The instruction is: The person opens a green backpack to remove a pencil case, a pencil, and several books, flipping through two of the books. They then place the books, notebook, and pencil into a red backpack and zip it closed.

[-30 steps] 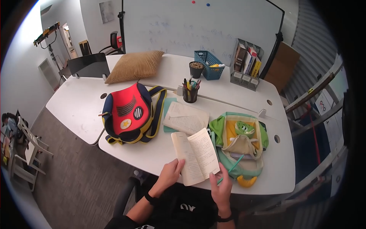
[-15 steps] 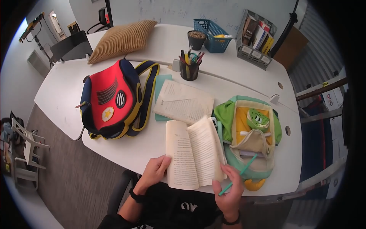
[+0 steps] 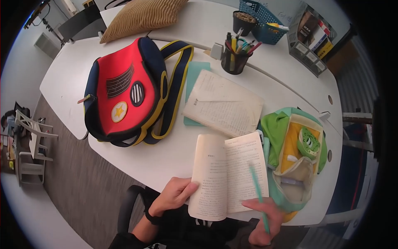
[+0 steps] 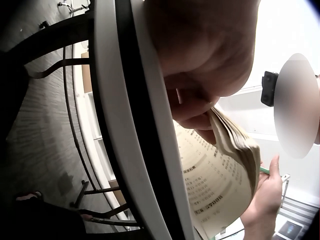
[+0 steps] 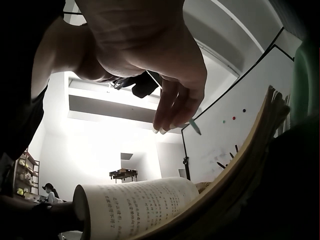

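An open book (image 3: 209,178) with printed pages lies between my hands at the table's front edge. My left hand (image 3: 173,196) grips its left edge, thumb on the page; in the left wrist view its fingers are at the page stack (image 4: 235,142). My right hand (image 3: 267,218) holds a thin green pencil (image 3: 258,186) over the right page's lower corner, blurred in the head view. Seen from the right wrist, the pencil tip (image 5: 196,128) shows beyond the curled fingers, above the book. Behind it, another worn book (image 3: 224,103) rests on a teal one (image 3: 194,74).
A red and navy backpack (image 3: 122,91) stands on the left. On the right lies a green and yellow backpack (image 3: 275,141) with a green pouch (image 3: 311,143). Farther back are a pen cup (image 3: 234,60), a plant pot (image 3: 244,25), a blue basket (image 3: 269,33), a book rack (image 3: 306,52) and a cushion (image 3: 143,18).
My right hand has left the book's right edge and turned, bringing the pencil over the right page. The left hand keeps its grip. The head view has tilted down and shifted.
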Motion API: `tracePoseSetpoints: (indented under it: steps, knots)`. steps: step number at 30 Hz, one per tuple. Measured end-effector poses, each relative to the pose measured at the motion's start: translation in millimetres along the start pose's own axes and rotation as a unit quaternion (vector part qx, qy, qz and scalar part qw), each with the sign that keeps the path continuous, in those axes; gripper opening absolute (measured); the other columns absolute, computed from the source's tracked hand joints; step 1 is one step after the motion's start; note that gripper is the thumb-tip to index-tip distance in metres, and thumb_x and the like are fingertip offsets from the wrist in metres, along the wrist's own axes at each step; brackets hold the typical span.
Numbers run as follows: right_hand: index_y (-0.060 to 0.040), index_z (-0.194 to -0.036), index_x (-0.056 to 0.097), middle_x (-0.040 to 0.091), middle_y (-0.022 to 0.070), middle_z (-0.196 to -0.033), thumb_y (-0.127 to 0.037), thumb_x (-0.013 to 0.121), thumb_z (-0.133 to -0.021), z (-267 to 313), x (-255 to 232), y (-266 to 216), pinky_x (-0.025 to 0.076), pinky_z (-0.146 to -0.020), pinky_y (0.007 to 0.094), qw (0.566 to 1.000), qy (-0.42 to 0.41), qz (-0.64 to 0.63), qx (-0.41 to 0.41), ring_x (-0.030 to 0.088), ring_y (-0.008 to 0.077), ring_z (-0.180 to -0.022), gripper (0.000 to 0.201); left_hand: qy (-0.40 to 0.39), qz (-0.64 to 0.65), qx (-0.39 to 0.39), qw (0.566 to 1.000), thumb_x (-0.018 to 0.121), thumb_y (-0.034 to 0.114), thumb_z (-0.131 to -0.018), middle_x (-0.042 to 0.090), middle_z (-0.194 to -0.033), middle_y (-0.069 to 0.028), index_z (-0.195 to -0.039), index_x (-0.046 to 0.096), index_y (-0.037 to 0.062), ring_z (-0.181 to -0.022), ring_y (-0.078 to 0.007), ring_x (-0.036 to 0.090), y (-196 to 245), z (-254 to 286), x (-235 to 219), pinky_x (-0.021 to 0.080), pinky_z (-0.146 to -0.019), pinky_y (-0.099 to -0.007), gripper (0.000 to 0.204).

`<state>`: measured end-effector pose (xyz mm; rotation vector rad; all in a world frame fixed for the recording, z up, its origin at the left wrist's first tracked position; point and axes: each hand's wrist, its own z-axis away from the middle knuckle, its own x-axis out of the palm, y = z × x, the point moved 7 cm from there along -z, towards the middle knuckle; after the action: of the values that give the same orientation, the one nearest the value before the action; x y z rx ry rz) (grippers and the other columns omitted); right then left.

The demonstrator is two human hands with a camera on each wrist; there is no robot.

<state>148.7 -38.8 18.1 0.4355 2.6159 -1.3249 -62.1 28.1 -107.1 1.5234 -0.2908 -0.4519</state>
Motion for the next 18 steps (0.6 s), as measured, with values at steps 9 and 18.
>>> tracePoseSetpoints:
  steps: [9, 18]
  knots:
    - [0.0118, -0.111, 0.064, 0.068, 0.0259, -0.099, -0.023, 0.051, -0.102, -27.0, 14.6, -3.4, 0.054, -0.070, 0.0396, 0.995, -0.085, -0.014, 0.058, 0.066, 0.0356, -0.079, 0.038, 0.044, 0.067, 0.015, 0.997, 0.054, 0.024, -0.103, 0.067, -0.067, -0.0111, -0.097, 0.070, -0.0054, -0.059, -0.0118, 0.061, -8.0, 11.4, -7.8, 0.047, -0.056, -0.0275, 0.034]
    - [0.0024, -0.108, 0.057, 0.071, 0.0182, -0.085, -0.008, 0.064, -0.088, -11.2, 21.4, -8.5, 0.051, -0.068, 0.0330, 0.988, -0.063, 0.100, 0.099, 0.065, 0.0245, -0.073, 0.023, 0.025, 0.236, -0.028, 0.971, 0.052, 0.015, -0.103, 0.072, -0.098, -0.0167, -0.153, 0.015, -0.0023, -0.084, -0.0159, 0.070, -20.0, 12.2, -3.7, 0.053, -0.072, -0.0272, 0.065]
